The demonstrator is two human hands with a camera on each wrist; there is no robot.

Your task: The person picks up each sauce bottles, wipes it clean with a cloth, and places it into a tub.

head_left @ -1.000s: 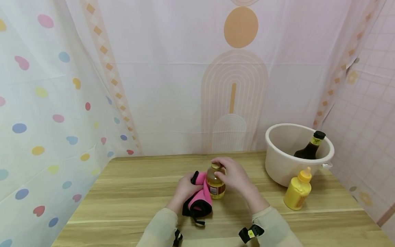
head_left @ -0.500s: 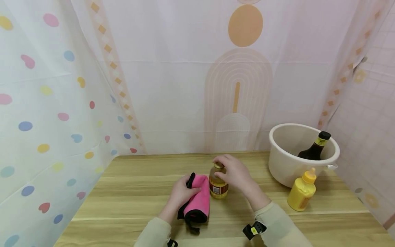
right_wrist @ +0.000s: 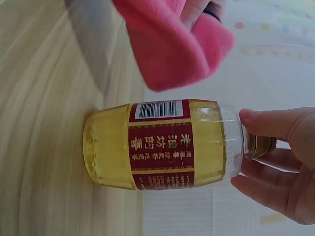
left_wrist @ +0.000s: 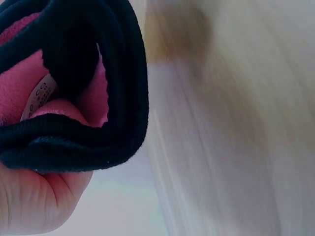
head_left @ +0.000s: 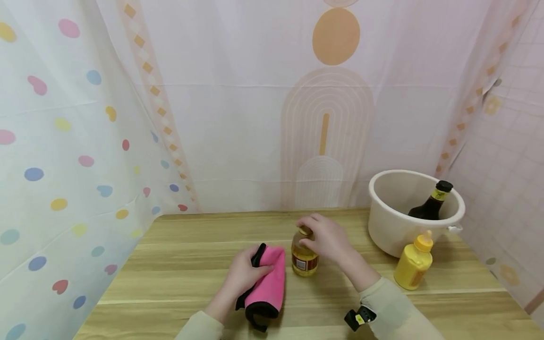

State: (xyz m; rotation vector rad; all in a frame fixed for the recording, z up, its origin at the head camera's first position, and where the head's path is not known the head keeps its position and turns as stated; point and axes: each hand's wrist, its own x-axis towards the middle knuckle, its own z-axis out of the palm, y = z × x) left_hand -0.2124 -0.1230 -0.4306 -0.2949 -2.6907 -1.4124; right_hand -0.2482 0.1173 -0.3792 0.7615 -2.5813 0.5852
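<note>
My left hand (head_left: pixel 246 273) grips a folded pink cloth (head_left: pixel 272 283) with black edging, thumb on top, held to the left of a bottle of oil. The cloth's rolled end (left_wrist: pixel 123 88) shows a pink inside and a white tag in the left wrist view. My right hand (head_left: pixel 328 238) holds the oil bottle (head_left: pixel 304 259) round its neck under the gold cap. It stands upright, yellow oil inside, with a dark red label (right_wrist: pixel 162 145) bearing a barcode. In the right wrist view the cloth (right_wrist: pixel 170 44) is apart from the bottle.
A cream bucket (head_left: pixel 386 231) stands at the back right with a dark, black-capped bottle (head_left: pixel 429 205) leaning in it. In front of it is a yellow squeeze bottle (head_left: pixel 412 267). The wooden table (head_left: pixel 178 264) ends at a patterned curtain (head_left: pixel 238 118).
My left hand has drawn the pink cloth left and toward me, away from the oil bottle. My right hand keeps its hold on the bottle's neck. The head view has shifted slightly.
</note>
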